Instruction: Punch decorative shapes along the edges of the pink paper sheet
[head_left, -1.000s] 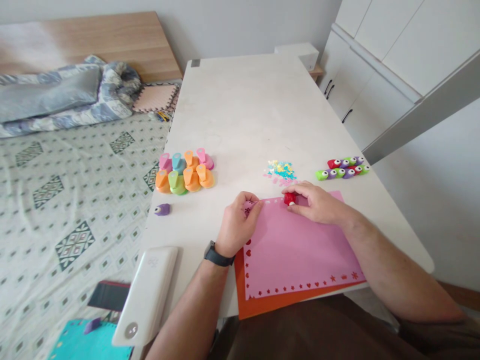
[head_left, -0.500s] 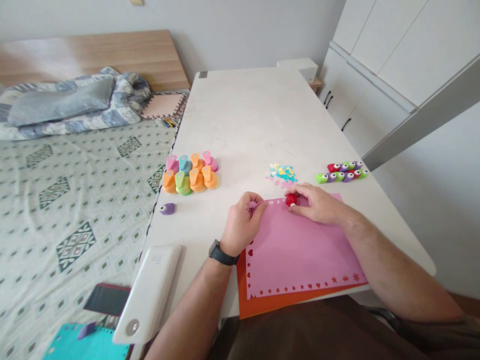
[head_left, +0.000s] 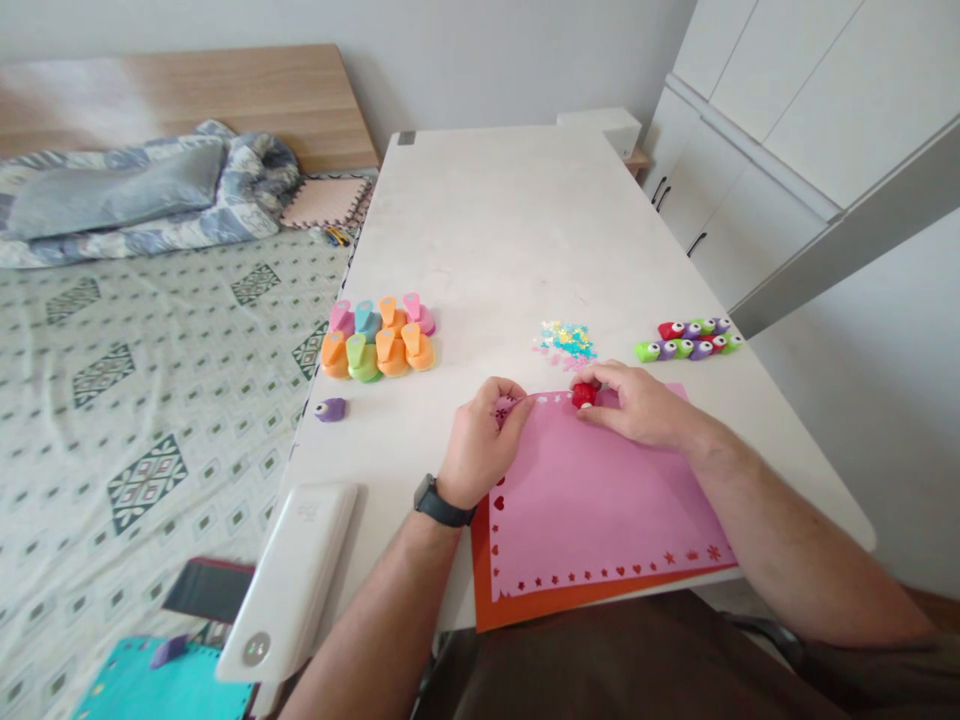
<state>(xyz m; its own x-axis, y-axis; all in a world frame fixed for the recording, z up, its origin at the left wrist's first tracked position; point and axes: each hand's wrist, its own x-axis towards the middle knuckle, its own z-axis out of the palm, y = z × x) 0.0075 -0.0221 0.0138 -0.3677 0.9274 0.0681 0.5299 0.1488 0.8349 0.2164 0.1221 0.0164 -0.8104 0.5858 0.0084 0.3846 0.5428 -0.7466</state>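
A pink sheet of paper [head_left: 600, 500] lies over an orange sheet [head_left: 517, 611], with small hearts, stars and flowers punched along its edges. My left hand [head_left: 489, 435], wearing a dark watch, pinches the pink sheet's far left edge between thumb and fingers. At the far edge my right hand [head_left: 634, 405] grips a small red paper punch [head_left: 583, 396] between thumb and fingers. The punch sits at the sheet's border, to the right of a few punched holes. Just beyond it lies a pile of yellow, blue and pink paper cutouts [head_left: 568, 342].
Several large lever punches [head_left: 390, 350] stand at the left, with a purple small punch [head_left: 330, 409] nearer me. Two rows of small punches [head_left: 690, 340] stand at the right. A white power bank [head_left: 289, 580] lies at the left edge, above a teal sheet [head_left: 169, 685] on the bed.
The view has shifted slightly. Both hands keep their holds, the left on the pink sheet and the right on the red punch at the far edge.
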